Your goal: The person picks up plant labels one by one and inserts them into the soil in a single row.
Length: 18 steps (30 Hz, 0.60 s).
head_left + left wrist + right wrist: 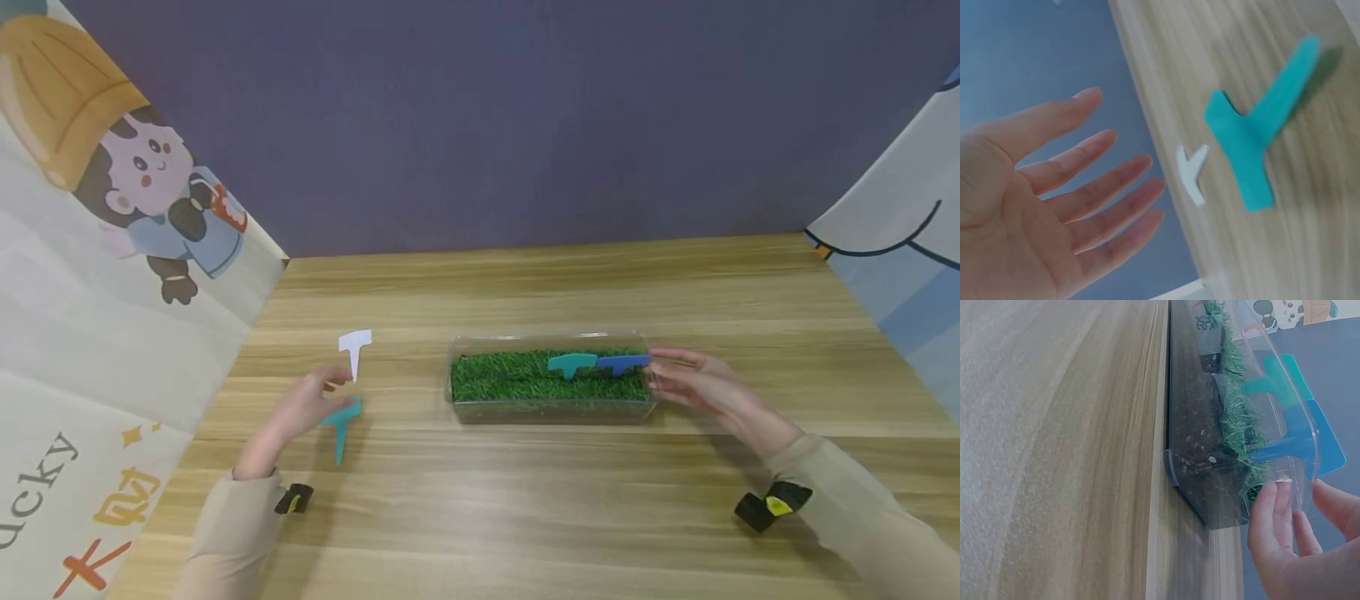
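Note:
My left hand [309, 402] hovers with spread fingers over a teal T-shaped plant label [341, 429] lying on the table. Just beyond it lies a white plant label [355, 350]. In the left wrist view the palm is bare and holds nothing. My right hand [705, 387] is at the right end of a clear planter box [555, 412], its extended fingertips right at the end wall and rim. Green artificial grass [502, 375] fills the box top. A green plant label [572, 364] and a blue plant label [1310, 437] stand side by side in the grass.
The wooden table [480, 517] runs back to a dark blue panel [525, 125]. A printed cloth [172, 350] borders the left side, another light cloth [900, 200] the right. Through the planter's clear wall, dark soil-like fill [1194, 419] shows.

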Each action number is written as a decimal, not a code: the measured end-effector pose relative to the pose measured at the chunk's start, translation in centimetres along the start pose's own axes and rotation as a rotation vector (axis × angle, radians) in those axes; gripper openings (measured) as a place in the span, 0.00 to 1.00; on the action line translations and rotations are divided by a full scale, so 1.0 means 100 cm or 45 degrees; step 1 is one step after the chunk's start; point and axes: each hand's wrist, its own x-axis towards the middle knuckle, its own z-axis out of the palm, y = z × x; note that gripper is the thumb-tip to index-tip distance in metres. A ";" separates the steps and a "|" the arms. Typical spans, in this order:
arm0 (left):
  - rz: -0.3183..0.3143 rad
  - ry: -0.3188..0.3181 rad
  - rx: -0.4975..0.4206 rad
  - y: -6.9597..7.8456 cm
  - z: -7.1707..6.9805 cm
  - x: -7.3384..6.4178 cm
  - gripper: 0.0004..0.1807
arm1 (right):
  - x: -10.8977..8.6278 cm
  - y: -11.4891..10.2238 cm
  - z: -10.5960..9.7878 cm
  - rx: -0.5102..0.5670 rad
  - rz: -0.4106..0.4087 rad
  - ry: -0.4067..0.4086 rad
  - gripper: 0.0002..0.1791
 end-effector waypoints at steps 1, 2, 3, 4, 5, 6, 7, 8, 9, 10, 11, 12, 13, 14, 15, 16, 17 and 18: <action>0.001 -0.003 0.006 -0.002 0.000 0.000 0.21 | 0.000 0.000 0.000 -0.001 0.001 0.001 0.15; 0.004 -0.011 0.015 -0.004 0.000 0.000 0.20 | 0.000 0.000 0.000 -0.006 0.002 0.003 0.14; 0.010 -0.015 0.024 -0.006 0.000 0.000 0.20 | 0.000 0.000 0.000 -0.006 0.003 0.005 0.14; 0.014 -0.020 0.036 -0.007 0.000 0.000 0.20 | 0.000 0.000 0.000 -0.008 0.005 0.007 0.13; 0.016 -0.024 0.047 -0.009 0.000 0.001 0.19 | 0.000 0.000 0.000 -0.010 0.006 0.008 0.13; 0.016 -0.032 0.058 -0.010 0.000 0.001 0.19 | 0.000 0.000 0.000 -0.009 0.007 0.008 0.13; 0.013 -0.040 0.069 -0.011 0.000 0.001 0.19 | 0.000 0.000 0.000 -0.017 0.007 0.010 0.13; 0.011 -0.051 0.078 -0.012 0.000 0.001 0.19 | 0.000 0.000 0.000 -0.017 0.008 0.011 0.13; 0.008 -0.061 0.086 -0.013 0.000 0.001 0.19 | 0.000 0.000 0.000 -0.020 0.007 0.010 0.13; -0.001 -0.071 0.095 -0.014 0.001 0.002 0.19 | 0.000 0.000 0.000 -0.023 0.008 0.011 0.13; -0.007 -0.078 0.101 -0.015 0.001 0.002 0.20 | 0.000 0.000 0.000 -0.022 0.008 0.011 0.13; -0.016 -0.087 0.107 -0.016 0.001 0.002 0.21 | 0.000 -0.001 0.000 -0.022 0.009 0.012 0.13; -0.026 -0.095 0.111 -0.017 0.001 0.002 0.22 | 0.000 -0.001 0.000 -0.025 0.010 0.013 0.14; -0.034 -0.104 0.114 -0.017 0.001 0.001 0.22 | -0.001 -0.001 0.000 -0.027 0.010 0.014 0.14; -0.043 -0.109 0.119 -0.018 0.001 0.001 0.23 | -0.001 -0.001 0.000 -0.029 0.011 0.013 0.15; -0.047 -0.114 0.124 -0.018 0.002 0.001 0.23 | -0.001 -0.001 0.000 -0.026 0.012 0.014 0.15; -0.050 -0.118 0.130 -0.018 0.002 0.001 0.23 | -0.001 -0.001 0.001 -0.023 0.013 0.013 0.15; -0.049 -0.123 0.140 -0.019 0.002 0.001 0.23 | -0.001 -0.001 0.001 -0.021 0.013 0.012 0.15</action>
